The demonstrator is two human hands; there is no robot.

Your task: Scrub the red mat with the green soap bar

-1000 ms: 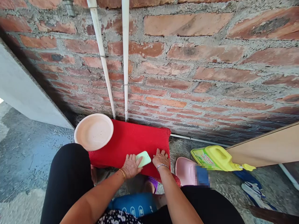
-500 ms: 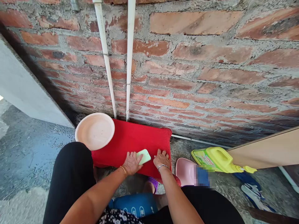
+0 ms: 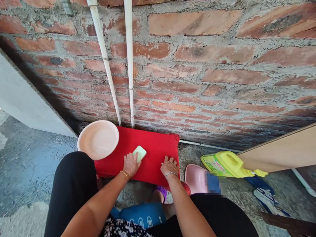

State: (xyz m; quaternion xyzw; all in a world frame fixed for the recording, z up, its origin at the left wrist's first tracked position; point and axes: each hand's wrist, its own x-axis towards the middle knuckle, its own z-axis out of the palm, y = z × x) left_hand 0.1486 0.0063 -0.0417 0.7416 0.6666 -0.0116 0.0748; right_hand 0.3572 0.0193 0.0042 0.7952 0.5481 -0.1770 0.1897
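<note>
**Left hand held pale green bar (image 3: 140, 152) at red cloth (image 3: 148, 140)**

The bar sat on the thumb side of the left hand (image 3: 131, 164), jutting past the thumb toward the upper right, over the middle of the cloth. Thumb and forefinger pinched its lower-left end; the other fingers curved forward, close together. The right hand (image 3: 170, 167) lay palm down near the cloth's right edge, well apart from the bar, its fingers slightly spread.

The left hand covered the gripped end, and the bar's underside was out of sight, so whether it touched the cloth could not be told. A pale pink basin (image 3: 98, 140) hid the cloth's left end. Blocky blurring masked a patch beside a pink plastic object (image 3: 195, 177). The frame's lower edge cut off both arms.

The bar looked flat and roughly rectangular, with rounded corners and an even, light colour.
</note>
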